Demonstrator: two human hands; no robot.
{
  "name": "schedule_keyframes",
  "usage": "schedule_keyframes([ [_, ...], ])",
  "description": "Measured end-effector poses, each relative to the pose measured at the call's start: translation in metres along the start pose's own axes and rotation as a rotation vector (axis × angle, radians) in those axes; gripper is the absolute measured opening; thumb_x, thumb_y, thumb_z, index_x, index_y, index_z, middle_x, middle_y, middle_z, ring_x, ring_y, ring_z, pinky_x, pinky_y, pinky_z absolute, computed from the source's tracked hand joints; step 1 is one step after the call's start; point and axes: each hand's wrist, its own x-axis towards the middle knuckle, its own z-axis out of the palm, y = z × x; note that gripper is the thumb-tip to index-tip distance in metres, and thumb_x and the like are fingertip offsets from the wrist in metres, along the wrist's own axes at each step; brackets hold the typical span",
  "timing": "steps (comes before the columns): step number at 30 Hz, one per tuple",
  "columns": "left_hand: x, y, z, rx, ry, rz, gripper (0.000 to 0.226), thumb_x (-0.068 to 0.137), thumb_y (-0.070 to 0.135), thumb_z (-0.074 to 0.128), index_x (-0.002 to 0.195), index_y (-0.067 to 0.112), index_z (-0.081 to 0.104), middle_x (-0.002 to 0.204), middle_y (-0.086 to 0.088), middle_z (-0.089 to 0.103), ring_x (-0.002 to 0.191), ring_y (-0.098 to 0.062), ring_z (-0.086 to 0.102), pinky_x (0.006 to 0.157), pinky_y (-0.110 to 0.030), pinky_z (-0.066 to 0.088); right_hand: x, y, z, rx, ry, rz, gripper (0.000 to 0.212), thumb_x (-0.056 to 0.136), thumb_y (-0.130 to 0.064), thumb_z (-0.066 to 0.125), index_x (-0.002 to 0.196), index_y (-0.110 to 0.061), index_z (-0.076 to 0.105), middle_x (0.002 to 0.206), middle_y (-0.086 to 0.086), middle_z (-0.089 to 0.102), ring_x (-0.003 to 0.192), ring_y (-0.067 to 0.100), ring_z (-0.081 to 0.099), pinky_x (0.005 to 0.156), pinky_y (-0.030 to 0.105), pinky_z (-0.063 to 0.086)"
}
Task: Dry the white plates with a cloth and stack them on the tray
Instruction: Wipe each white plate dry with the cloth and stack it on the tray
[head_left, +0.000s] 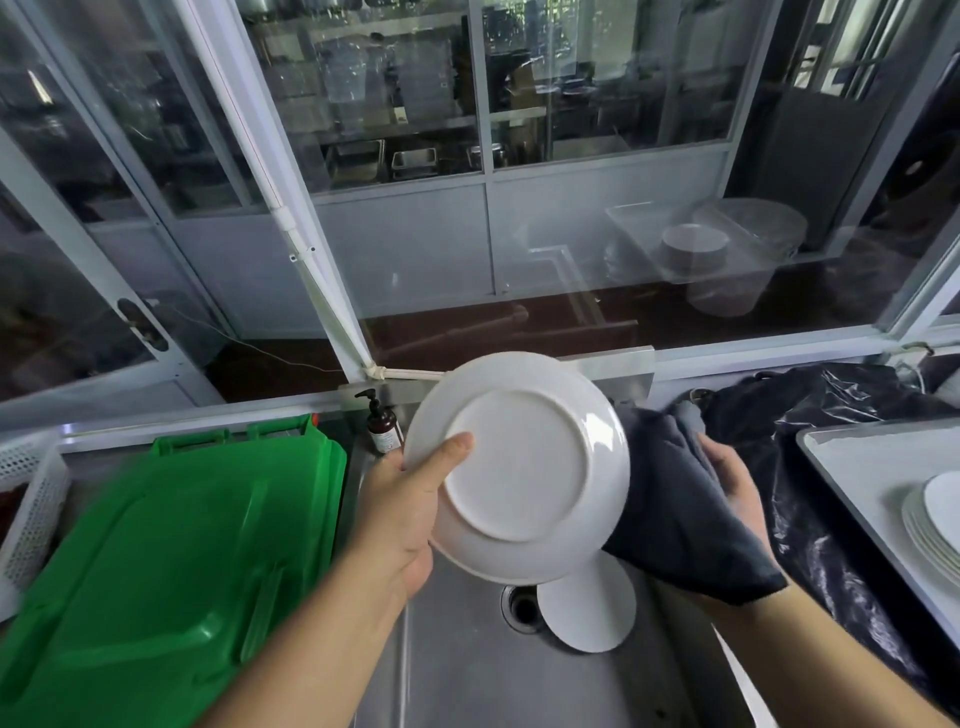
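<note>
A white plate (519, 462) is held up over the sink with its underside toward me. My left hand (410, 504) grips its left rim, thumb across the base ring. My right hand (732, 483) holds a dark grey cloth (675, 499) against the plate's right edge; the cloth drapes over the palm and hides most of the fingers. Another white plate (587, 608) lies in the sink below, partly hidden by the held one. Several white plates (935, 519) are stacked on the grey tray (857, 467) at the right edge.
The steel sink (467, 665) has a drain (522, 605) under the held plate. A green plastic lid (171, 561) lies to the left, beside a white perforated basket (31, 499). A brown pump bottle (382, 426) stands behind the sink. A black plastic bag (810, 405) covers the counter at right.
</note>
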Motion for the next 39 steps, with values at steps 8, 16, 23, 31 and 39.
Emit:
schedule_keyframes([
  [8, -0.006, -0.014, 0.011, 0.013, 0.067, -0.082, 0.038, 0.08, 0.021, 0.09, 0.112, 0.007, 0.074, 0.097, -0.009, 0.082, 0.096, -0.031, 0.078, 0.089, -0.044, 0.061, -0.016, 0.004, 0.031, -0.228, -0.19, -0.011, 0.014, 0.088, -0.023, 0.073, 0.095, -0.014, 0.082, 0.09, 0.012, 0.079, 0.077, 0.021, 0.077, 0.065, 0.031, 0.064],
  [16, -0.014, -0.008, -0.002, -0.006, -0.185, -0.155, 0.041, 0.068, 0.025, 0.087, 0.108, 0.017, 0.081, 0.109, -0.013, 0.081, 0.103, -0.033, 0.077, 0.094, -0.049, 0.059, -0.008, -0.005, 0.028, -0.336, -0.103, -0.034, 0.019, 0.091, -0.024, 0.078, 0.076, -0.013, 0.08, 0.079, 0.015, 0.076, 0.062, 0.023, 0.074, 0.052, 0.029, 0.058],
  [23, -0.018, -0.013, 0.013, -0.091, -0.036, 0.055, 0.036, 0.072, 0.018, 0.084, 0.105, 0.029, 0.081, 0.106, -0.006, 0.082, 0.098, -0.026, 0.079, 0.077, -0.037, 0.061, -0.017, 0.016, 0.047, -0.109, -0.02, 0.018, 0.043, 0.078, -0.034, 0.085, 0.112, -0.008, 0.08, 0.105, 0.017, 0.081, 0.088, 0.029, 0.081, 0.064, 0.036, 0.064],
  [31, -0.043, -0.037, 0.052, -0.297, 0.12, 0.079, 0.037, 0.082, 0.015, 0.085, 0.115, 0.028, 0.077, 0.113, -0.001, 0.081, 0.105, -0.024, 0.078, 0.081, -0.042, 0.064, -0.032, 0.051, 0.055, 0.117, -0.115, 0.278, 0.04, 0.09, -0.042, 0.075, 0.112, -0.01, 0.084, 0.119, 0.02, 0.078, 0.096, 0.036, 0.08, 0.061, 0.043, 0.064],
  [39, -0.014, 0.026, 0.003, 0.054, -0.226, -0.069, 0.033, 0.086, 0.018, 0.074, 0.119, 0.017, 0.072, 0.107, -0.015, 0.08, 0.088, -0.027, 0.079, 0.076, -0.043, 0.064, -0.009, 0.009, 0.03, -0.169, -0.182, 0.162, 0.036, 0.066, -0.032, 0.089, 0.094, -0.01, 0.086, 0.094, 0.019, 0.078, 0.078, 0.029, 0.078, 0.064, 0.034, 0.062],
])
